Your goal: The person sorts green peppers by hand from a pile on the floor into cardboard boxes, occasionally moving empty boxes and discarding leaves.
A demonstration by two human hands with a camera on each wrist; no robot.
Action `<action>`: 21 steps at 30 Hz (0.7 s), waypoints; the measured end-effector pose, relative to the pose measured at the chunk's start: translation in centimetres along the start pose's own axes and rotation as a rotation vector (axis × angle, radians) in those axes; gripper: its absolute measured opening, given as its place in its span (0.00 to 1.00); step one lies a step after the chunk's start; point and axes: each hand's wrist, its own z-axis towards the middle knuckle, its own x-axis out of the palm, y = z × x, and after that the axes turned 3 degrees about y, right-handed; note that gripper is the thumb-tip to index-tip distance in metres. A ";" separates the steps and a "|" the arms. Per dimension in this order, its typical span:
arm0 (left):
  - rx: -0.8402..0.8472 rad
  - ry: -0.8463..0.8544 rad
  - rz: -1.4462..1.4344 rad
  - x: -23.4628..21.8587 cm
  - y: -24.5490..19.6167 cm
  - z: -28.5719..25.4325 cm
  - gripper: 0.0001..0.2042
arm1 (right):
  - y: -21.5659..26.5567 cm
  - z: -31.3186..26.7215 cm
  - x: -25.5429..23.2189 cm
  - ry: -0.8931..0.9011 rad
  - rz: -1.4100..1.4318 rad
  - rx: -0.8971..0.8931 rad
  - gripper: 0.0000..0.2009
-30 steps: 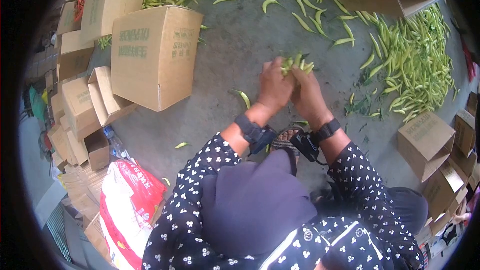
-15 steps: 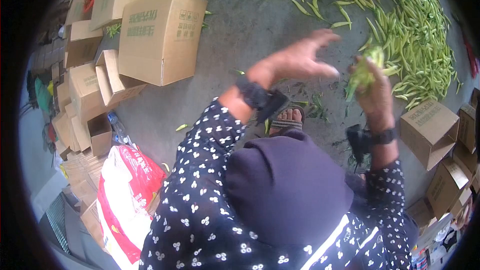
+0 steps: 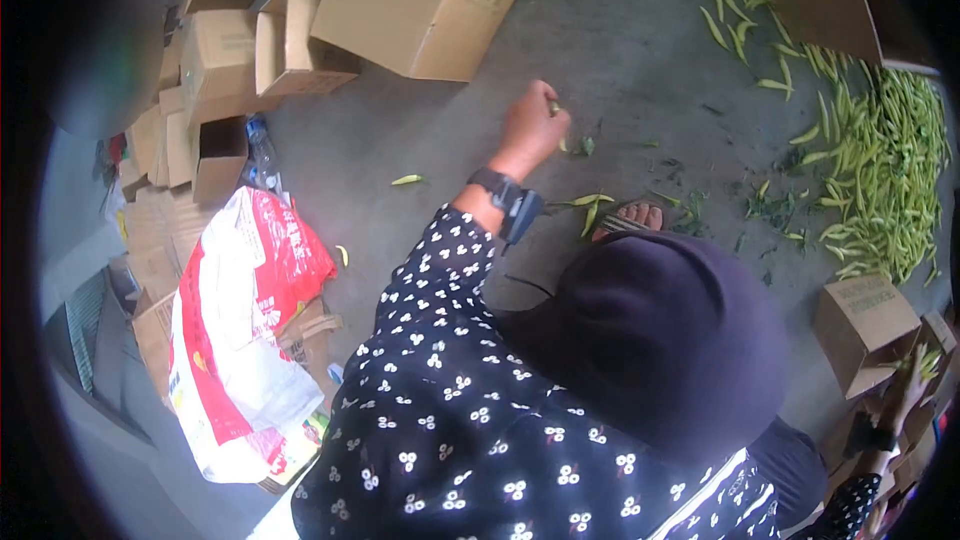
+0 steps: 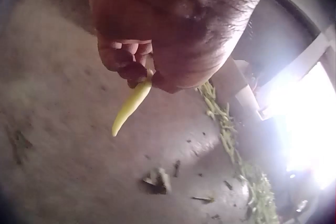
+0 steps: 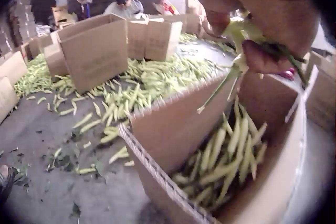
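Observation:
Finger and thumb of my left hand (image 3: 532, 130) pinch one pale green chili pepper (image 4: 131, 106) by its stem end, tip pointing down over the grey floor. Far to the right, my right hand (image 3: 905, 385) grips a small bunch of chili peppers (image 5: 237, 69), their stems and tips poking out between the fingers. In the right wrist view this hand is above an open cardboard box (image 5: 176, 116), close to its rim. Many chili peppers (image 5: 226, 156) lie inside that box. The palm side of the right hand is partly hidden.
A large heap of chili peppers (image 3: 890, 160) covers the floor at right. Cartons (image 3: 430, 5) stand at the back left, and a red and white sack (image 3: 250, 330) lies at left. Leaf scraps (image 3: 690, 210) lie by a sandaled foot (image 3: 635, 220). Another person (image 5: 124, 6) is behind boxes.
Both hands were together on a bunch of peppers, then parted. The right hand carried the bunch right to the box; the left moved left and now pinches a single pepper. The head view turned.

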 end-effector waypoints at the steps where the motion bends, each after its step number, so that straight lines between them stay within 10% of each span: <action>1: -0.055 -0.057 0.006 -1.7 0.7 -0.9 0.09 | -0.6 -0.8 1.5 -0.029 0.329 0.435 0.31; 4: 0.026 -0.219 0.117 -5.7 7.7 -3.1 0.11 | -2.5 -3.4 3.3 0.374 0.632 0.857 0.29; 5: -0.015 -0.183 0.215 -7.3 10.6 -4.4 0.12 | -4.1 -4.2 3.8 0.460 0.040 0.238 0.29; 8: -0.162 -0.104 0.400 -10.1 15.8 -8.2 0.12 | -2.6 -3.7 5.0 0.551 -0.422 -0.416 0.32; 10: -0.263 -0.076 0.484 -10.7 17.1 -9.4 0.11 | -1.4 -2.5 4.2 0.572 0.886 0.947 0.29; 11: -0.272 -0.083 0.473 -10.3 17.2 -9.7 0.10 | -1.3 -2.3 3.4 0.767 0.609 0.641 0.26; 15: -0.342 -0.082 0.464 -9.6 17.1 -11.0 0.08 | 0.1 -0.6 0.6 0.775 0.312 0.486 0.26; 17: -0.325 -0.122 0.454 -9.7 18.7 -11.8 0.09 | 1.1 0.6 0.0 0.585 0.381 0.784 0.29; 21: -0.749 -0.523 0.356 -11.6 26.6 -16.1 0.12 | 4.1 2.5 -1.4 0.543 0.237 0.722 0.28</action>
